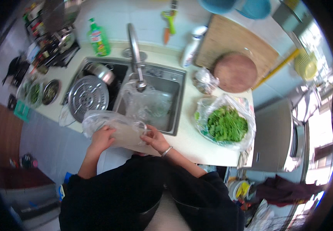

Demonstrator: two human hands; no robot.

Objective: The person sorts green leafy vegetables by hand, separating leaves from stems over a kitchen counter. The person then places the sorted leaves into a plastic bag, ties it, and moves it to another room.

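Note:
A clear plastic bag (123, 131) stretches between my two hands at the front edge of the counter. My left hand (102, 140) grips its left part, while my right hand (156, 140) pinches its handle on the right. Whether the bag holds anything cannot be made out. Just beyond it is the stainless steel sink (181, 95), with another clear plastic bag (149, 106) lying in the right basin under the faucet (136, 55). A round perforated steamer tray (88, 98) leans over the left basin beside a steel pot (104, 73).
On the right counter, leafy greens (227, 124) sit in an opened plastic bag. Behind them are a tied bag (205, 80), a round chopping board (235, 72) and a rectangular board (212, 37). A green soap bottle (98, 39) and a white bottle (193, 47) stand along the wall.

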